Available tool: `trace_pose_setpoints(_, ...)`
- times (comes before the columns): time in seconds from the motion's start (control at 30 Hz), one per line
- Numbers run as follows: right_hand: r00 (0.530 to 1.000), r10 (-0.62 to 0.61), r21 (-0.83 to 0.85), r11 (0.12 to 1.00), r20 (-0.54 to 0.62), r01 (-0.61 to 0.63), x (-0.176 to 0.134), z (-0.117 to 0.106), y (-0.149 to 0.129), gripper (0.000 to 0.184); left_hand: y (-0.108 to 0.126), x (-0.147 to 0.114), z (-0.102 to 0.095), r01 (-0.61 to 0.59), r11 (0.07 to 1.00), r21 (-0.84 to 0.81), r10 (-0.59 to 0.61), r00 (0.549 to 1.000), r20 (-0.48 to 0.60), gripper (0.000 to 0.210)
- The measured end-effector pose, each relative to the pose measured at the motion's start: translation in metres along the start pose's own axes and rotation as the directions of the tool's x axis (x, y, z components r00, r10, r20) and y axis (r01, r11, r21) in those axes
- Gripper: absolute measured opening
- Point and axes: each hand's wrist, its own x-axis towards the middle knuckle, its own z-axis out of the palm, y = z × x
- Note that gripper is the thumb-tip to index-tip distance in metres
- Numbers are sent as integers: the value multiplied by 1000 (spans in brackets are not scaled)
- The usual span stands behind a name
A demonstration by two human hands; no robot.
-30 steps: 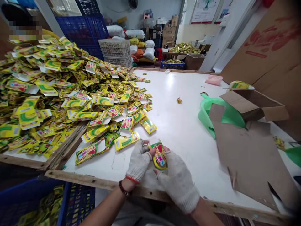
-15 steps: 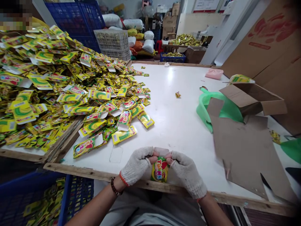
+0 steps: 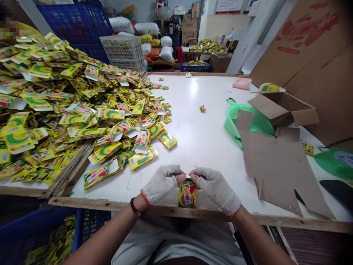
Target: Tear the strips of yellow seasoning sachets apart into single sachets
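A: Quick q, what's in your grip rn?

B: Small box (image 3: pixel 188 195), green & yellow w/ "TWINS" on the front. L hand (image 3: pixel 162 184) at its top L corner, R hand (image 3: pixel 218 189) at its top R.

A: How far open?

B: Barely. Thumb & fingertips of each are pinched in on the top edge, just a narrow gap btwn the two hands. Can't tell how the top flap sits, fingers hide it.

A: Where's the box, exactly?

B: Dead ahead of me at the near edge of the table (image 3: pixel 190 143), printed front toward me, bottom end by the wooden rail (image 3: pixel 116 206).

A: Wearing anything?

B: White knit gloves, fingertips bare, + a dark bead bracelet (image 3: pixel 135 207) on my L wrist.

A: L side?

B: Big pile (image 3: pixel 82 92) of similar boxes & little wrapped pieces. Nearest one, a yellow box (image 3: pixel 143 158), lies flat just beyond L hand. Blue crate (image 3: pixel 79 230) w/ more packets, below table level.

A: R side?

B: Flat cardboard (image 3: pixel 271 165), partly over a green plastic dish (image 3: pixel 231 127); open carton (image 3: pixel 303 117) behind, pink bundle (image 3: pixel 242 83) farther back. One wrapped piece (image 3: pixel 202 109) sits alone mid-table.
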Motion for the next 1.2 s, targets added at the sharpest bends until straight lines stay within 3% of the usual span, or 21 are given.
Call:
trace_pose_setpoints(0.17, 998, 53, -24, 998, 46, -52, 11, -8, -4, 15, 4, 7, -8, 65, 998, 0, -64, 994, 85, 23)
trace_pose_setpoints(0.27, 998, 17, -20, 1000, 58, -16, 8, -9, -2, 16, 3, 1, -8, -55, 989, 140, 44, 996, 79, 23)
trace_pose_setpoints(0.43, 990, -111, 97, 990, 86, 102, -18, -8, 9, 21, 0, -21, 3, -290, 881, 375, 276, 957, 91, 27)
trace_pose_setpoints(0.5, 995, -84, 117, 990, 53, 78, -25, -7, 17, 23, 1, -25, 4, -317, 851, 418, 299, 948, 109, 26)
trace_pose_setpoints(0.57, 1000, 21, 126, 992, -11, -20, -23, -3, 23, 22, 3, -24, -6, -338, 822, 459, 312, 941, 135, 25)
trace_pose_setpoints(0.63, 982, 166, 213, 966, -88, -144, -15, 8, 22, 23, 5, -20, -28, -293, 774, 561, 306, 949, 75, 27)
trace_pose_setpoints(0.73, 953, 273, 454, 871, -133, -186, -9, 49, 0, 27, 3, -13, -73, -35, 617, 786, 193, 975, -108, 28)
trace_pose_setpoints(0.77, 967, 245, 497, 849, -70, -180, -11, 67, -12, 26, 1, -10, -87, 50, 544, 838, 127, 982, -141, 29)
trace_pose_setpoints(0.8, 981, 168, 495, 847, 94, -193, -14, 86, -24, 24, -2, -8, -98, 115, 468, 876, 69, 984, -165, 32)
trace_pose_setpoints(0.83, 944, 54, 474, 855, 326, -213, -19, 103, -36, 25, -6, -5, -106, 164, 400, 902, 21, 982, -188, 39)
trace_pose_setpoints(0.87, 853, -66, 432, 881, 517, -193, -25, 117, -46, 28, -9, -4, -112, 207, 350, 914, -6, 976, -218, 47)
trace_pose_setpoints(0.93, 668, -218, 335, 941, 711, -51, -34, 132, -57, 36, -13, -4, -115, 265, 325, 908, -16, 961, -275, 52)
trace_pose_setpoints(0.97, 643, -243, 298, 954, 727, 24, -36, 131, -57, 35, -14, -5, -113, 269, 366, 891, -9, 958, -285, 46)
trace_pose_setpoints(1.0, 677, -242, 259, 963, 695, 79, -37, 125, -53, 31, -13, -8, -109, 249, 447, 859, 3, 960, -280, 37)
trace_pose_setpoints(1.03, 761, -217, 219, 970, 611, 100, -35, 115, -47, 26, -12, -12, -103, 205, 562, 802, 21, 965, -261, 29)
trace_pose_setpoints(1.1, 947, -88, 152, 988, 309, 42, -28, 89, -31, 20, -7, -20, -86, 75, 815, 574, 67, 972, -223, 26)
trace_pose_setpoints(1.13, 991, -8, 155, 988, 135, -13, -23, 75, -23, 18, -5, -24, -74, 12, 913, 407, 80, 975, -208, 28)
trace_pose_setpoints(1.2, 991, 90, 238, 969, -99, -64, -13, 53, -10, 22, -2, -27, -49, -70, 995, 68, 81, 980, -179, 33)
